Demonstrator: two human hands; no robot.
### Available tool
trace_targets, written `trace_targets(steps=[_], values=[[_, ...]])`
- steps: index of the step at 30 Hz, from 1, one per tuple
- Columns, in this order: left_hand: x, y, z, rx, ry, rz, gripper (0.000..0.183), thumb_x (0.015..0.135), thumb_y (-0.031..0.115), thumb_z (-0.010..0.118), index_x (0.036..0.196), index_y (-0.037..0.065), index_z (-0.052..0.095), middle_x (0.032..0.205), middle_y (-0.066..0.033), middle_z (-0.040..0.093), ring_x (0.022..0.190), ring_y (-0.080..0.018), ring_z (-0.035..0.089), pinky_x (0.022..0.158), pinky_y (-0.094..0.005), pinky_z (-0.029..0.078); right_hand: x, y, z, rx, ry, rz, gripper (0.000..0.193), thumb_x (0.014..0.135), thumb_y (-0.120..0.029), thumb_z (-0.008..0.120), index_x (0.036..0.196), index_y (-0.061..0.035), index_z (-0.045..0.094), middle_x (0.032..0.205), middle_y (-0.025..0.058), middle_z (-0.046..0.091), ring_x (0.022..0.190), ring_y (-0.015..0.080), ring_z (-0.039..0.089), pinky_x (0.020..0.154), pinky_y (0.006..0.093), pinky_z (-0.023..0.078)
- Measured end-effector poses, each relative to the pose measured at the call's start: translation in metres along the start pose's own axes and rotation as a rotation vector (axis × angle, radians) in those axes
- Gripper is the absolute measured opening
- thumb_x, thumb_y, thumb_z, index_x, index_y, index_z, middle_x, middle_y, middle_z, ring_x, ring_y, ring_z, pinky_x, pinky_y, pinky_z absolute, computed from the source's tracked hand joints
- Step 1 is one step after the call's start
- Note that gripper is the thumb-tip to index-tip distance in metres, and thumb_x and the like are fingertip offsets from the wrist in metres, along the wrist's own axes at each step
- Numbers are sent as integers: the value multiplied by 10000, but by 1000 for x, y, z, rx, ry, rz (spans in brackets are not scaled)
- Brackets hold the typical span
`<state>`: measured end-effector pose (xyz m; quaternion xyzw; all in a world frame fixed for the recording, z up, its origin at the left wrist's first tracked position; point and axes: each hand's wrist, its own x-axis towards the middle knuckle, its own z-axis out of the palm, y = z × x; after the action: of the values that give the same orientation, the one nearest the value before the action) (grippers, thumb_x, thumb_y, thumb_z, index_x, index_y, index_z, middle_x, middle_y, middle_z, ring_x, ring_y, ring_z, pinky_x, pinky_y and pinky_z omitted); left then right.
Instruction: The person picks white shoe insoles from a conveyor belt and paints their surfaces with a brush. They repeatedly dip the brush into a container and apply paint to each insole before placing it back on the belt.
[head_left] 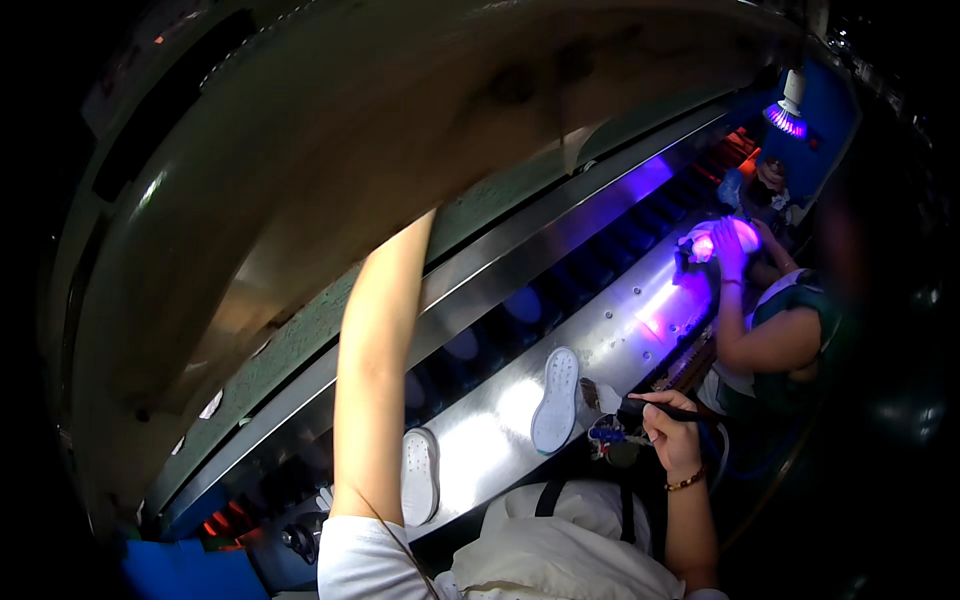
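Note:
My left forearm reaches up and forward over the metal ledge. Its hand is hidden behind the large curved cover. My right hand is closed round the black handle of a brush, whose pale and brown head points left over the ledge. Just left of the brush head lies a white shoe sole. A second white sole lies on the ledge beside my left arm.
A shiny metal work ledge runs diagonally, with a dark belt beyond it. At the right, a co-worker's hands hold something under a purple lamp. Red-orange glows show at both belt ends. A blue panel stands lower left.

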<state>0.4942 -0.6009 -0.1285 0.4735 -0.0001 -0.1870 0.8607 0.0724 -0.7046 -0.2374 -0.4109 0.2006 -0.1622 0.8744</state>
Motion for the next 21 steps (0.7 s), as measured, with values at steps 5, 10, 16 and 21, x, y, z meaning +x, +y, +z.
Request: trace_targets(steps=[5, 10, 16, 21], values=[[24, 9, -28, 127, -149, -280, 561, 831, 467, 368, 1223, 68, 322, 1266, -138, 309, 1153, -289, 333, 909, -488, 308, -2, -3, 10, 35, -87, 14, 100, 735, 17, 550, 834, 28, 547, 898, 200, 586, 487, 57, 444, 474, 154, 379], [-59, 29, -27, 955, -24, 245, 587, 833, 458, 389, 1232, 30, 337, 1174, -111, 434, 1050, -220, 432, 878, -368, 359, 0, 8, 14, -9, -117, 59, 88, 751, 12, 524, 838, 17, 533, 893, 198, 581, 478, 66, 429, 460, 163, 371], [-263, 6, -99, 844, -934, -255, 453, 837, 259, 493, 1204, 13, 393, 1088, -144, 511, 959, -193, 518, 838, -305, 417, 4, 16, 21, 16, -105, 91, 105, 744, 13, 542, 848, 23, 552, 896, 172, 592, 489, 54, 437, 463, 149, 365], [-334, -116, -289, 1511, 131, -257, 936, 635, 456, 653, 1244, -90, 197, 1207, -283, 328, 1108, -344, 371, 929, -371, 307, -4, 22, 37, -51, -173, 130, 108, 756, -5, 534, 861, 19, 542, 897, 163, 586, 503, 51, 429, 474, 154, 365]])
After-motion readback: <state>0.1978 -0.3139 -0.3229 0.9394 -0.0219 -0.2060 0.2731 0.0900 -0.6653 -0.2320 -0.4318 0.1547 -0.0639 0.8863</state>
